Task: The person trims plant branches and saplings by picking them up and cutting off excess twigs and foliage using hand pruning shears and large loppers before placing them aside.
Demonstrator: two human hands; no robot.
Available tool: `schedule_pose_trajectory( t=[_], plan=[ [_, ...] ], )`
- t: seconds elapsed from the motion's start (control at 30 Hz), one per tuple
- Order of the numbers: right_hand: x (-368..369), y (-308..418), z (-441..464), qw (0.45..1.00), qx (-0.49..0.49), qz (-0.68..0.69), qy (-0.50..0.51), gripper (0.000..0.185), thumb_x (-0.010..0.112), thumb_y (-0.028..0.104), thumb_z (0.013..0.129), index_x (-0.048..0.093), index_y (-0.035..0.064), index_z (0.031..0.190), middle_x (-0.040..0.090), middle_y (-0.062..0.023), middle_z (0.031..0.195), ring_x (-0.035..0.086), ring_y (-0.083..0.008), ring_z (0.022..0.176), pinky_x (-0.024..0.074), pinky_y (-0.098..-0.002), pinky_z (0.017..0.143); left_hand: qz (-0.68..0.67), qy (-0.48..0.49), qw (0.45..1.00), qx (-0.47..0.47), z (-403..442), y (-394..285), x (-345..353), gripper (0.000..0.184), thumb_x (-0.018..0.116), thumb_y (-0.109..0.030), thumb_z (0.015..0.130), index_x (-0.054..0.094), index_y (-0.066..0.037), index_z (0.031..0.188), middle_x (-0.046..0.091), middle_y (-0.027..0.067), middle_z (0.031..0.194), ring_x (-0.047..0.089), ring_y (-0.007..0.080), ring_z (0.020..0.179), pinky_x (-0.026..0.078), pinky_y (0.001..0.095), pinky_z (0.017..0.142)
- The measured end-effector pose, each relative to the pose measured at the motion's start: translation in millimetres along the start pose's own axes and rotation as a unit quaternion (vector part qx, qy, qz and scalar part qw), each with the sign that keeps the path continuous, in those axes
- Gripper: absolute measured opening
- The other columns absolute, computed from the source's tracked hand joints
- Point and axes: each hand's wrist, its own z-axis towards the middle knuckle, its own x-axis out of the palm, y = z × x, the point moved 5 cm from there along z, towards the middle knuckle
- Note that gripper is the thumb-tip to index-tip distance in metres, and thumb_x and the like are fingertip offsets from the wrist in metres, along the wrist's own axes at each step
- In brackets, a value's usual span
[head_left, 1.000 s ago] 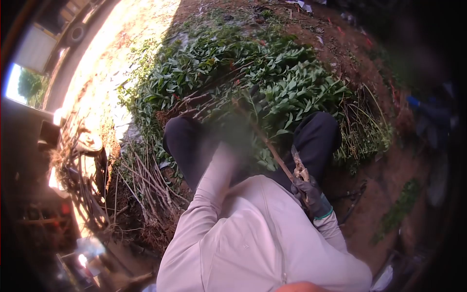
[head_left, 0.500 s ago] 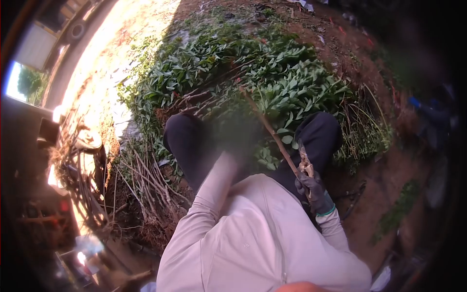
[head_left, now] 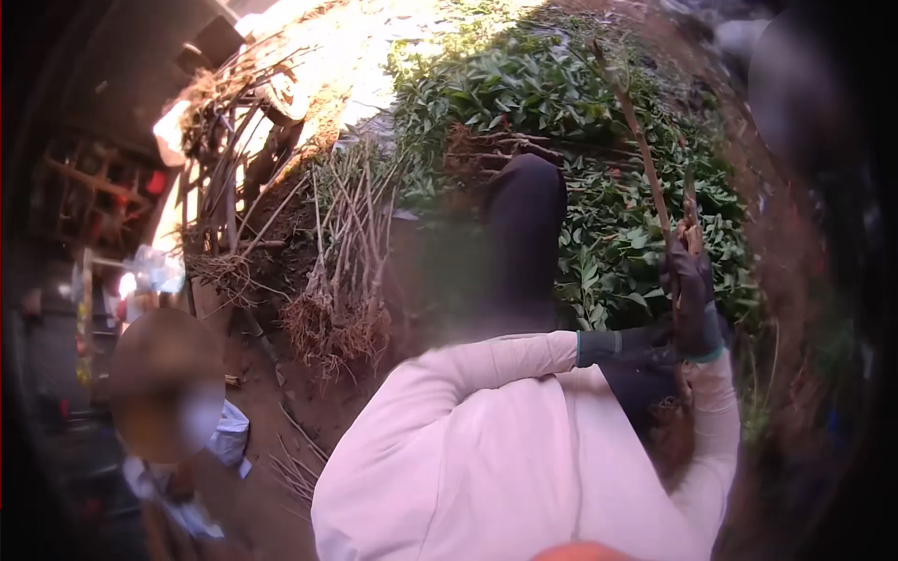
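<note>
Long woody stem (head_left: 642, 154) upright in gloved right hand (head_left: 690, 271), not laid down; count done or left can't be told.
Rooted stems (head_left: 341, 318) lie grouped on the ground (head_left: 253, 505) to the person's left, leafy pile (head_left: 514, 89) spread ahead. Right fingers closed round the stem, plus a shorter piece (head_left: 690, 210) beside it, maybe a tool, unclear. Left hand (head_left: 645, 343) reaches across, just beside the right wrist; its fingers too dark, so spread or grip can't be told.
</note>
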Motion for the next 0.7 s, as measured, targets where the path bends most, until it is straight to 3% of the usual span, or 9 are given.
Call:
schedule_pose_trajectory(
  t=[0.13, 0.23, 0.27, 0.4, 0.47, 0.5, 0.57, 0.63, 0.7],
  plan=[
    [49, 51, 47, 0.987, -0.132, -0.013, 0.09, 0.037, 0.049, 0.01, 0.083, 0.042, 0.0, 0.118, 0.056, -0.0051, 0.088, 0.054, -0.0123, 0.073, 0.0433, -0.0228, 0.067, -0.248, -0.217, 0.944, -0.021, 11, -51, -73, 0.034, 0.049, -0.013, 0.088, 0.036, -0.005, 0.119, 0.05, 0.0046, 0.104, 0.052, 0.0134, 0.091, 0.047, 0.0294, 0.077],
    [39, 97, 85, 0.939, -0.323, -0.112, 0.035, 0.05, 0.049, 0.007, 0.083, 0.033, -0.0005, 0.13, 0.054, -0.0081, 0.105, 0.055, -0.0149, 0.095, 0.0438, -0.025, 0.079, -0.223, -0.396, 0.885, 0.104, -28, -157, -176, 0.024, 0.043, -0.004, 0.087, 0.037, -0.006, 0.11, 0.043, 0.0008, 0.071, 0.05, 0.0136, 0.057, 0.05, 0.0276, 0.058],
    [27, 96, 94, 0.947, -0.317, -0.046, 0.041, 0.054, 0.053, 0.01, 0.083, 0.031, -0.0001, 0.132, 0.052, -0.0076, 0.107, 0.053, -0.0138, 0.098, 0.0431, -0.0239, 0.079, -0.177, -0.453, 0.855, 0.18, -51, -207, -205, 0.026, 0.039, 0.0, 0.087, 0.037, -0.006, 0.112, 0.041, 0.0005, 0.067, 0.045, 0.0114, 0.051, 0.046, 0.0245, 0.049],
    [-24, 34, 120, 0.95, -0.301, 0.01, 0.079, 0.062, 0.058, 0.012, 0.083, 0.027, 0.0008, 0.135, 0.048, -0.007, 0.113, 0.05, -0.0126, 0.101, 0.0419, -0.0222, 0.077, -0.045, -0.568, 0.807, 0.155, -196, -288, -322, 0.028, 0.034, -0.006, 0.091, 0.045, -0.01, 0.117, 0.035, -0.0034, 0.059, 0.031, 0.0052, 0.042, 0.032, 0.0209, 0.036],
    [-37, -18, 117, 0.952, -0.29, -0.008, 0.1, 0.065, 0.059, 0.013, 0.082, 0.025, 0.0013, 0.136, 0.046, -0.0068, 0.117, 0.049, -0.0125, 0.101, 0.0414, -0.0215, 0.077, 0.051, -0.664, 0.744, 0.058, -293, -267, -383, 0.021, 0.042, -0.015, 0.092, 0.049, -0.012, 0.111, 0.034, -0.0058, 0.054, 0.028, 0.0044, 0.037, 0.029, 0.0208, 0.032],
    [-36, -39, 113, 0.955, -0.27, 0.007, 0.124, 0.068, 0.06, 0.01, 0.081, 0.023, 0.0015, 0.137, 0.045, -0.0067, 0.119, 0.049, -0.0127, 0.101, 0.0411, -0.0212, 0.076, 0.253, -0.716, 0.647, -0.071, -339, -259, -396, 0.018, 0.046, -0.021, 0.091, 0.052, -0.013, 0.106, 0.034, -0.0067, 0.053, 0.028, 0.0041, 0.036, 0.027, 0.0207, 0.031],
    [-38, -82, 103, 0.962, -0.196, 0.089, 0.17, 0.064, 0.058, 0.006, 0.08, 0.025, 0.002, 0.135, 0.044, -0.0072, 0.119, 0.05, -0.0137, 0.099, 0.0425, -0.0213, 0.075, 0.221, -0.742, 0.61, -0.166, -438, -204, -422, 0.02, 0.051, -0.024, 0.087, 0.056, -0.012, 0.103, 0.039, -0.0055, 0.052, 0.03, 0.0057, 0.035, 0.028, 0.0209, 0.032],
    [-45, -130, 88, 0.906, -0.031, 0.364, 0.213, 0.05, 0.053, 0.002, 0.082, 0.035, 0.0025, 0.129, 0.047, -0.0083, 0.116, 0.051, -0.0154, 0.094, 0.046, -0.0221, 0.072, 0.343, -0.681, 0.497, -0.414, -511, -150, -428, 0.039, 0.052, -0.034, 0.083, 0.047, -0.013, 0.115, 0.037, 0.0062, 0.085, 0.036, 0.0186, 0.067, 0.032, 0.0292, 0.057],
    [-47, -172, 77, 0.881, -0.01, 0.427, 0.202, 0.039, 0.047, 0.003, 0.086, 0.04, 0.0031, 0.124, 0.049, -0.0075, 0.11, 0.052, -0.0145, 0.085, 0.0468, -0.0226, 0.067, 0.417, -0.527, 0.351, -0.652, -516, -123, -411, 0.059, 0.053, -0.044, 0.079, 0.037, -0.015, 0.127, 0.034, 0.018, 0.117, 0.041, 0.0315, 0.099, 0.036, 0.0374, 0.082]
  ],
)
